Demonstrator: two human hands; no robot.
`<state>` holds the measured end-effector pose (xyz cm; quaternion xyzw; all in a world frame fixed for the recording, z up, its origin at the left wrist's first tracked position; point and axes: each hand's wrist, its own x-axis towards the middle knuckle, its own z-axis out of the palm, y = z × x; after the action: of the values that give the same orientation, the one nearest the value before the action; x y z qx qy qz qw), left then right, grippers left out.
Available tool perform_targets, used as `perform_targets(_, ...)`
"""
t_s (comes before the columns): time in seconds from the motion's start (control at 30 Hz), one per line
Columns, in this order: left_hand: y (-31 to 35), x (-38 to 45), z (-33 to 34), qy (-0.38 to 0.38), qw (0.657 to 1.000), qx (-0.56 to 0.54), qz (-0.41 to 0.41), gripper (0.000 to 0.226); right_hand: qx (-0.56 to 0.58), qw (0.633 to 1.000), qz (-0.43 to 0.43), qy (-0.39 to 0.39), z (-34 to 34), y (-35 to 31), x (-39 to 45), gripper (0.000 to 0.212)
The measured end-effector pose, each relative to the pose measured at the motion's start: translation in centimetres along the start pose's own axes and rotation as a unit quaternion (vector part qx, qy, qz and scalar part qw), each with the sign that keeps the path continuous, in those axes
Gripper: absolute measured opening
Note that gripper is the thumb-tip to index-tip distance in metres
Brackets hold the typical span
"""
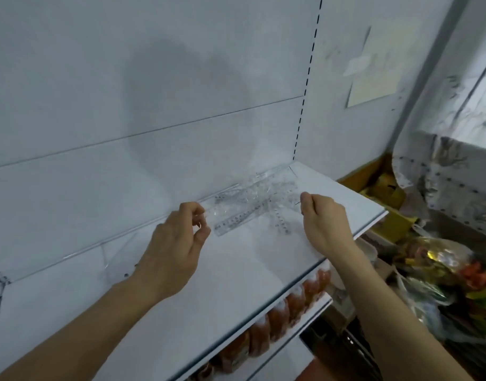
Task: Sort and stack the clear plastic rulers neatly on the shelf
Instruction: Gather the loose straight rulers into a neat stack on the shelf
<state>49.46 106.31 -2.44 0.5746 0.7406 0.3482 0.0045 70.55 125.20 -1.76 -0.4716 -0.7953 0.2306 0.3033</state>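
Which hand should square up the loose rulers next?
Probably the left hand: its fingertips already pinch the near end of a clear ruler in the scattered pile. The right hand is curled beside the pile; whether it holds anything is unclear.

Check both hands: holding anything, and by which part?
Left hand pinches one end of a clear plastic ruler. Right hand is curled by the ruler pile; its grip cannot be told.

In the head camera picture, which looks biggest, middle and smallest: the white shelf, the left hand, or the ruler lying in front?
1. White shelf, by far the largest.
2. Left hand.
3. Front ruler, though it lies farther from the camera, so its true size is unsure.
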Motion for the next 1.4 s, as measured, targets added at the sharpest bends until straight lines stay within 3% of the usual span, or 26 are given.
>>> perform_targets(0.1,1.2,1.7,2.9,0.001,0.998,0.029,-0.053,0.014,0.007,1.000,-0.008,-0.016,1.1,1.2,3.1,0.055)
perform_targets(0.27,3.1,3.7,6.6,0.000,0.990,0.074,-0.123,0.033,-0.008,0.999,-0.007,-0.042,3.4,3.4,5.0,0.050)
perform_targets(0.4,3.4,3.7,8.4,0.010,0.987,0.090,-0.133,0.050,-0.002,0.999,-0.032,-0.042,3.4,3.6,4.9,0.033)
perform_targets(0.53,3.3,3.4,9.1,-0.001,0.983,0.142,-0.118,0.039,0.041,0.999,-0.028,-0.020,3.2,3.8,4.9,0.021)
perform_targets(0.6,3.3,3.4,9.2,-0.012,0.980,0.160,-0.117,0.044,0.047,0.998,-0.038,-0.018,3.1,3.7,4.7,0.015)
perform_targets(0.7,3.1,3.4,9.2,-0.011,0.979,0.170,-0.115,0.055,0.034,0.997,-0.066,-0.024,3.0,3.9,4.2,0.015)
perform_targets(0.83,3.2,3.2,8.5,-0.012,0.978,0.179,-0.106,0.063,0.006,0.986,-0.167,0.020,2.8,3.3,2.8,0.019)
perform_targets(1.1,-0.2,-4.0,-1.2,-0.014,0.952,0.240,-0.190,0.086,0.007,0.951,-0.285,-0.118,4.8,-4.5,-3.0,0.036)
perform_targets(1.23,-3.0,-11.5,-8.0,-0.008,0.934,0.264,-0.241,0.091,0.050,0.913,-0.356,-0.195,6.8,-10.7,-8.3,0.044)
perform_targets(1.4,-5.4,-23.2,-16.4,0.003,0.903,0.283,-0.324,0.099,0.010,0.873,-0.398,-0.283,9.7,-19.4,-16.5,0.054)
